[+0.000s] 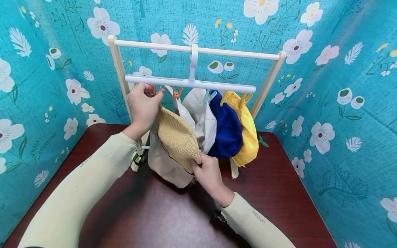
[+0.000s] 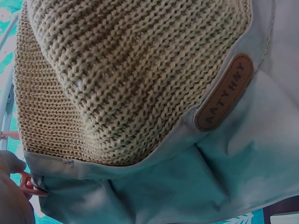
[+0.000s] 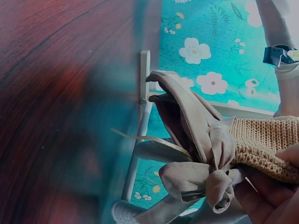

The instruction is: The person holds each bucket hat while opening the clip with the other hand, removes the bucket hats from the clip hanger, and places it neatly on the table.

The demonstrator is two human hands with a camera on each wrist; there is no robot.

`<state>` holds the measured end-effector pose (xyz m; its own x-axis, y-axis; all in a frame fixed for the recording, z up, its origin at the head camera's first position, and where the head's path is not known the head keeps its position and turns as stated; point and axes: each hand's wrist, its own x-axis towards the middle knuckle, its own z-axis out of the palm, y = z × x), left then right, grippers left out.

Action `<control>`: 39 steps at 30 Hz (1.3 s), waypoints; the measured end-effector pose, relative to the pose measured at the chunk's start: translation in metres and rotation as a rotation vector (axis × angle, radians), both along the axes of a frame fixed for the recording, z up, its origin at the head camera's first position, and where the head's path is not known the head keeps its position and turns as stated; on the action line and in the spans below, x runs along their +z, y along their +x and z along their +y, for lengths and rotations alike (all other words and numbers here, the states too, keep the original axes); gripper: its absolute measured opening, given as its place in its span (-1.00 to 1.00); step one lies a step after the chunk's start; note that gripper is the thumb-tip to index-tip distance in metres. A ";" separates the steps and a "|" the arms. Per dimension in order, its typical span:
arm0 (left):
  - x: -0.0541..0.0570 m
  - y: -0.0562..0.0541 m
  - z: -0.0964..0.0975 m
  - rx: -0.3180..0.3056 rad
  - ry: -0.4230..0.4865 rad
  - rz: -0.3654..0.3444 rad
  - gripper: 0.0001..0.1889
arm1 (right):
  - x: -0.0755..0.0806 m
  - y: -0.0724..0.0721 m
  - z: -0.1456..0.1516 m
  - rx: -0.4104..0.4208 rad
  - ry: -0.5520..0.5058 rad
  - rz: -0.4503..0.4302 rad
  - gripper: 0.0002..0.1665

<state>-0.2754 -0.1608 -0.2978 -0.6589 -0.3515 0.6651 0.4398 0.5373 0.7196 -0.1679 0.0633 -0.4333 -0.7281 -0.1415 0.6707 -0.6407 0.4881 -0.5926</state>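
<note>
From the knit hat (image 1: pixel 178 132), the white hat (image 1: pixel 211 127) blocks three o'clock, the hanger (image 1: pixel 190 83) twelve; free passage at six, over the table (image 1: pixel 173 220).

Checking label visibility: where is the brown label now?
In the left wrist view, the brown label lies right of centre, on the pale edging beside the hat's tan knit.

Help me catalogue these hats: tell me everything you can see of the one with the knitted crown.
The hat has a tan knitted crown, a wide beige brim that looks like smooth fabric, a brown label reading AATYHNY, and a fabric bow. It is tilted sideways below the left end of the white hanger. The right hand pinches the knitted crown; the left hand pinches an orange clip at the brim's edge. Whether the clip bears its weight is unclear.
</note>
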 end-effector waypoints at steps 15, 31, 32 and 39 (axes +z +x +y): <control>0.001 -0.001 0.000 0.007 0.015 -0.043 -0.66 | 0.011 0.010 0.010 0.002 0.032 0.010 -0.66; 0.001 0.003 0.000 -0.008 0.002 -0.062 -0.66 | 0.014 0.009 0.018 -0.024 0.075 0.015 -0.93; 0.001 0.003 0.000 -0.012 0.004 -0.065 -0.66 | 0.016 0.008 0.019 -0.027 0.079 0.014 -0.93; 0.001 0.002 0.001 -0.014 0.006 -0.081 -0.65 | 0.026 0.007 0.023 -0.064 0.147 0.004 -0.92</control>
<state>-0.2733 -0.1602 -0.2965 -0.7152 -0.3456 0.6074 0.3880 0.5266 0.7564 -0.1611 0.0862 -0.4078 -0.7360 -0.1922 0.6492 -0.6081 0.6092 -0.5090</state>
